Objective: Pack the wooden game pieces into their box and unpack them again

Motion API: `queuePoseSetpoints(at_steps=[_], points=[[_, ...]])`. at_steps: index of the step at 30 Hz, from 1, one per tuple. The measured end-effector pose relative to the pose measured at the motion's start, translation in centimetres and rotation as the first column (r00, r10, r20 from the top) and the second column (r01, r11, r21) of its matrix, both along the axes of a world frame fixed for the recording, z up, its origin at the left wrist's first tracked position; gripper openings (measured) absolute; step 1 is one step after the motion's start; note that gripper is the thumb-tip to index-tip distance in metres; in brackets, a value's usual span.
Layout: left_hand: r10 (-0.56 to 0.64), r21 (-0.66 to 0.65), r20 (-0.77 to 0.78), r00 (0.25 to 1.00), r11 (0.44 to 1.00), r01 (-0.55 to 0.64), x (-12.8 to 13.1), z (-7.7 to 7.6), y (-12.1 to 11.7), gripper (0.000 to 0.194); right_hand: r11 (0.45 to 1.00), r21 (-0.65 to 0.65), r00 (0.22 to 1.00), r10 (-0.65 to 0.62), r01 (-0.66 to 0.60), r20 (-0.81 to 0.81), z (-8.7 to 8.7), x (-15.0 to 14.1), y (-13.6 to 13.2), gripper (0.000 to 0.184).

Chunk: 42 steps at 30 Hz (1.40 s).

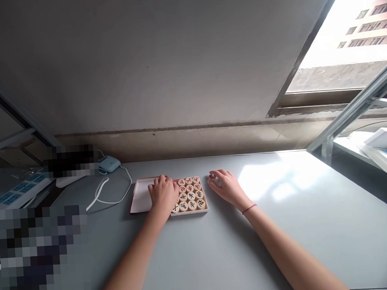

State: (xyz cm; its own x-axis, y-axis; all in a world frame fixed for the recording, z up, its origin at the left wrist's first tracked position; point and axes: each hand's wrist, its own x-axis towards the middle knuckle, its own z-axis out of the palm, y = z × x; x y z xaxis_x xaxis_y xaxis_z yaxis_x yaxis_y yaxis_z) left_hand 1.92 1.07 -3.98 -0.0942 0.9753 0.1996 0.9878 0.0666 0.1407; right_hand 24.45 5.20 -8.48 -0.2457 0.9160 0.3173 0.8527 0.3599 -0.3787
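Note:
A shallow box (pixel 189 213) of round Chinese chess pieces (pixel 190 196) lies on the grey table, the pieces in rows with red characters toward the back and black toward the front. My left hand (pixel 164 192) rests over the box's left side with its fingers curled, covering some pieces; whatever is under the fingertips is hidden. Left of it lies the box lid (pixel 140 195), white inside with a red edge. To the right of the box, my right hand (pixel 226 185) pinches a red-marked Chinese chess piece (pixel 211 177) at the table surface between thumb and fingers.
A light-blue device (pixel 109 163) with a white cable (pixel 130 184) sits at the back left. Power strips (pixel 22 188) lie along the left edge, near blurred-out items. A wall runs behind the table (pixel 200 258); a metal frame (pixel 351 104) and window stand at right.

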Motion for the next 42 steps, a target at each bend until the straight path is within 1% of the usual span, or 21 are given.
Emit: queuePoseSetpoints(at_steps=[5, 9, 12, 14, 16, 18, 19, 20, 21, 22, 24, 26, 27, 28, 29, 30, 33, 35, 37, 39, 42], points=[[-0.007, 0.023, 0.047, 0.999, 1.000, 0.006, -0.5, -0.1, 0.3, 0.023, 1.000, 0.003, 1.000, -0.001, 0.001, 0.001, 0.1, 0.0, 0.0, 0.026], [-0.057, 0.034, 0.091, 0.994, 0.998, 0.054, -0.4, -0.1, 0.3, 0.019, 1.000, 0.004, 1.000, -0.005, 0.005, 0.000, -0.1, 0.0, 0.0, 0.027], [-0.082, 0.036, 0.122, 0.989, 0.996, 0.079, -0.6, -0.3, 0.4, 0.016, 1.000, 0.018, 0.999, -0.007, 0.008, -0.050, -0.3, 0.1, 0.1, 0.029], [-0.083, 0.041, 0.136, 0.987, 0.996, 0.078, -0.8, -0.2, 0.5, 0.014, 0.997, 0.071, 0.993, 0.004, 0.005, -0.119, 0.0, 0.0, 0.1, 0.029], [-0.079, 0.064, 0.147, 0.986, 0.995, 0.070, -0.8, 0.1, 0.6, 0.013, 0.986, 0.167, 0.982, 0.047, -0.016, -0.182, 0.6, -0.4, -0.1, 0.027], [-0.149, 0.173, 0.218, 0.965, 0.979, 0.112, -0.6, 0.9, 0.4, 0.014, 0.960, 0.276, 0.965, 0.123, -0.056, -0.232, 1.7, -1.1, -0.9, 0.026], [-0.219, 0.257, 0.281, 0.935, 0.955, 0.147, -0.2, 1.3, 0.2, 0.014, 0.943, 0.321, 0.953, 0.170, -0.083, -0.252, 2.3, -1.6, -1.4, 0.026], [-0.323, 0.355, 0.365, 0.873, 0.915, 0.190, 0.2, 1.7, -0.1, 0.014, 0.927, 0.357, 0.938, 0.218, -0.112, -0.271, 2.9, -2.1, -2.0, 0.029], [-0.391, 0.405, 0.448, 0.804, 0.890, 0.208, 0.7, 2.1, -0.4, 0.013, 0.911, 0.385, 0.921, 0.268, -0.147, -0.282, 3.4, -2.7, -2.6, 0.032], [-0.427, 0.409, 0.528, 0.734, 0.886, 0.221, 1.3, 2.4, -0.7, 0.012, 0.894, 0.408, 0.905, 0.316, -0.184, -0.285, 3.9, -3.2, -3.2, 0.034], [-0.433, 0.356, 0.683, 0.588, 0.901, 0.249, 2.5, 2.7, -1.4, 0.012, 0.865, 0.437, 0.879, 0.390, -0.247, -0.276, 4.5, -3.9, -4.2, 0.032], [-0.382, 0.279, 0.811, 0.443, 0.918, 0.280, 3.2, 2.6, -1.7, 0.015, 0.849, 0.450, 0.863, 0.427, -0.279, -0.270, 4.9, -4.3, -4.7, 0.027], [-0.351, 0.249, 0.852, 0.389, 0.925, 0.287, 3.4, 2.4, -1.7, 0.016, 0.846, 0.453, 0.859, 0.433, -0.282, -0.274, 4.9, -4.2, -4.7, 0.026], [-0.325, 0.230, 0.875, 0.359, 0.932, 0.282, 3.4, 2.3, -1.6, 0.017, 0.849, 0.452, 0.858, 0.427, -0.272, -0.285, 4.9, -4.0, -4.5, 0.024], [-0.306, 0.219, 0.883, 0.356, 0.939, 0.265, 3.2, 2.1, -1.5, 0.019, 0.859, 0.450, 0.862, 0.404, -0.243, -0.307, 4.8, -3.7, -4.1, 0.023], [-0.293, 0.213, 0.880, 0.374, 0.947, 0.239, 3.0, 1.9, -1.2, 0.020, 0.876, 0.442, 0.869, 0.362, -0.194, -0.336, 4.6, -3.4, -3.7, 0.022], [-0.250, 0.205, 0.844, 0.475, 0.968, 0.146, 1.8, 1.5, -0.4, 0.022, 0.931, 0.365, 0.896, 0.168, -0.006, -0.412, 3.5, -1.9, -1.8, 0.017], [-0.218, 0.193, 0.829, 0.515, 0.976, 0.103, 0.9, 1.3, 0.1, 0.021, 0.954, 0.292, 0.901, 0.073, 0.061, -0.427, 2.5, -1.0, -0.7, 0.015], [-0.195, 0.183, 0.814, 0.547, 0.980, 0.077, 0.2, 1.0, 0.6, 0.020, 0.973, 0.220, 0.904, 0.034, 0.067, -0.425, 1.5, -0.4, 0.0, 0.015], [-0.179, 0.178, 0.800, 0.573, 0.982, 0.058, -0.3, 0.7, 0.9, 0.019, 0.990, 0.137, 0.915, 0.021, 0.038, -0.403, 0.8, -0.3, 0.3, 0.014], [-0.195, 0.208, 0.766, 0.613, 0.977, 0.052, -0.7, 0.2, 1.2, 0.017, 0.999, 0.032, 0.935, 0.010, 0.002, -0.356, 0.2, -0.4, 0.2, 0.013]])
